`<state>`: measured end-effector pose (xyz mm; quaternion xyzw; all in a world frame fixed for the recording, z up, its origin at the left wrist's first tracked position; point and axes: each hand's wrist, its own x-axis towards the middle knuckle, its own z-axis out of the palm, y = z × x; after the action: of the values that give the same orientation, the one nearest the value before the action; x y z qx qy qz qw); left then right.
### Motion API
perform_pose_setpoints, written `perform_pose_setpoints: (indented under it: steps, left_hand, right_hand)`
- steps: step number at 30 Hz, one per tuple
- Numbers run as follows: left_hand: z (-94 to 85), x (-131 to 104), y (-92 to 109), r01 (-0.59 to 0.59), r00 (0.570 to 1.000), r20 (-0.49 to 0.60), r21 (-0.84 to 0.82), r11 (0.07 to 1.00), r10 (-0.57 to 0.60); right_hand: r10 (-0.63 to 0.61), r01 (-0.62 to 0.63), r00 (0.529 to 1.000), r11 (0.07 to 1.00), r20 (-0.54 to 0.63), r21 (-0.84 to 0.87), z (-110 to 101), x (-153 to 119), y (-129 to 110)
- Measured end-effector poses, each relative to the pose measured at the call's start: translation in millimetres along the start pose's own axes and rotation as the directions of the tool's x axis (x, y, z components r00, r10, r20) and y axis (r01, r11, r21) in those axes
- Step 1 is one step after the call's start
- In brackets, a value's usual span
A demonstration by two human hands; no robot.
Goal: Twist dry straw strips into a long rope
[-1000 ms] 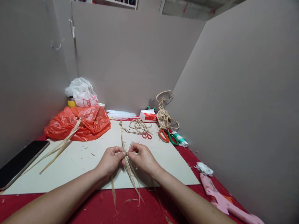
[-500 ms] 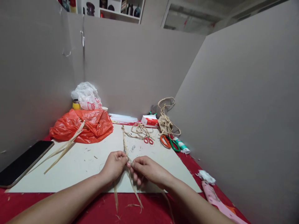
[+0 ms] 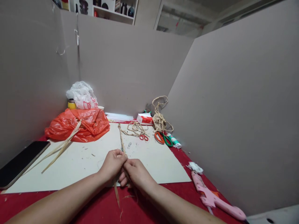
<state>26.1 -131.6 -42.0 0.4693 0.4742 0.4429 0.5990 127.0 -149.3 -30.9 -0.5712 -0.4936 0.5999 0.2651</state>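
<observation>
A thin braided cord of straw-coloured fibre [image 3: 121,140] runs from the far part of the white board down to my hands. My left hand [image 3: 113,165] pinches the cord at its near end. Pressed close against it, my right hand [image 3: 136,172] has its fingers closed on the fibre strands. Loose strand ends [image 3: 116,193] hang below my hands over the red cloth. The exact crossing of the strands is hidden behind my fingers. Beyond the far end of the braid, more braided cord [image 3: 135,129] lies in a loose coil.
On the left are a phone [image 3: 23,161] and a red plastic bag [image 3: 79,124] with fibre strips [image 3: 62,149]. Small red scissors [image 3: 143,137], larger scissors [image 3: 163,139] and a rope bundle [image 3: 160,121] sit back right. A pink glue gun [image 3: 215,199] lies right. Grey partitions [image 3: 130,62] enclose the table.
My right hand has moved in against my left, and its fingers have curled further under. The whole view has shifted slightly right, showing more of the glue gun.
</observation>
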Motion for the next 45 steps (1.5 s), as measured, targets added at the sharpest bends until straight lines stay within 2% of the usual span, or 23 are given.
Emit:
perform_pose_setpoints:
  steps: [3,5,8,9,11,12,13,14,15,16,17,19,21,22,27,31,37,41,45]
  left_hand:
    - [-0.7,-1.4,4.3,0.01,1.0,-0.006,-0.023,1.0,-0.01]
    - [-2.7,-1.2,10.6,0.037,0.999,-0.004,-0.05,0.998,-0.038]
    - [-11.1,2.5,23.8,0.095,0.995,0.037,-0.085,0.992,-0.092]
    - [-15.4,4.7,28.2,0.124,0.99,0.079,-0.089,0.988,-0.118]
    - [-24.9,9.7,34.8,0.19,0.967,0.19,-0.09,0.978,-0.17]
    - [-29.3,12.2,36.5,0.214,0.952,0.243,-0.093,0.972,-0.186]
    - [-33.2,14.6,37.2,0.225,0.94,0.283,-0.101,0.969,-0.189]
    - [-36.1,16.5,36.8,0.228,0.933,0.31,-0.112,0.967,-0.184]
    - [-38.0,18.1,35.8,0.225,0.93,0.324,-0.122,0.967,-0.176]
    - [-38.9,19.1,34.4,0.223,0.928,0.332,-0.129,0.966,-0.169]
    - [-39.0,19.5,32.9,0.22,0.926,0.338,-0.127,0.967,-0.166]
    - [-37.6,19.1,30.6,0.219,0.925,0.34,-0.104,0.97,-0.172]
    - [-35.5,17.7,29.9,0.225,0.925,0.329,-0.077,0.971,-0.189]
    - [-34.6,17.1,29.9,0.225,0.928,0.321,-0.071,0.972,-0.192]
    - [-33.0,18.3,28.0,0.188,0.957,0.239,-0.076,0.979,-0.165]
    - [-31.4,18.4,27.9,0.114,0.978,0.179,-0.002,0.993,-0.112]
    - [-26.3,11.5,35.2,0.068,0.977,0.202,0.026,0.997,-0.071]
    - [-27.1,12.3,30.5,0.015,0.969,0.246,0.021,1.0,-0.02]
    - [-30.9,13.0,30.3,-0.016,0.956,0.291,0.161,0.987,-0.032]
  right_hand:
    - [-0.019,0.019,1.0,0.999,0.0,-0.046,3.5,-2.0,-2.0]
    - [-0.047,0.057,0.996,0.988,0.07,-0.145,-0.1,-10.0,-6.6]
    - [-0.217,0.279,0.956,0.875,0.196,-0.394,-20.4,-30.2,-23.4]
    - [-0.315,0.356,0.934,0.812,0.167,-0.463,-30.2,-36.3,-31.5]
    - [-0.509,0.423,0.861,0.73,-0.013,-0.537,-49.2,-42.2,-47.7]
    - [-0.566,0.435,0.816,0.736,-0.118,-0.518,-56.4,-41.3,-53.9]
    - [-0.573,0.44,0.793,0.773,-0.206,-0.458,-60.9,-37.8,-57.5]
    - [-0.537,0.436,0.805,0.825,-0.255,-0.36,-62.3,-32.2,-58.3]
    - [-0.471,0.418,0.843,0.878,-0.262,-0.234,-60.7,-25.1,-56.1]
    - [-0.394,0.381,0.893,0.919,-0.22,-0.099,-56.5,-17.4,-51.4]
    - [-0.325,0.332,0.935,0.943,-0.141,0.028,-50.6,-9.7,-45.1]
    - [-0.243,0.227,0.969,0.951,0.053,0.212,-37.7,3.4,-31.8]
    - [-0.187,0.127,0.963,0.95,0.196,0.284,-29.2,11.5,-23.0]
    - [-0.154,0.087,0.96,0.957,0.232,0.277,-27.8,13.9,-21.1]
    - [-0.066,0.031,0.946,0.993,0.317,0.114,-38.0,21.4,-24.2]
    - [-0.017,-0.04,0.922,0.989,0.387,0.14,-43.4,29.5,-18.6]
    - [-0.045,-0.125,0.865,0.945,0.501,0.302,-44.8,33.0,-9.2]
    - [-0.012,-0.179,0.863,0.928,0.504,0.328,-43.9,26.7,-10.9]
    - [0.038,-0.241,0.857,0.91,0.514,0.336,-41.1,22.9,-12.0]
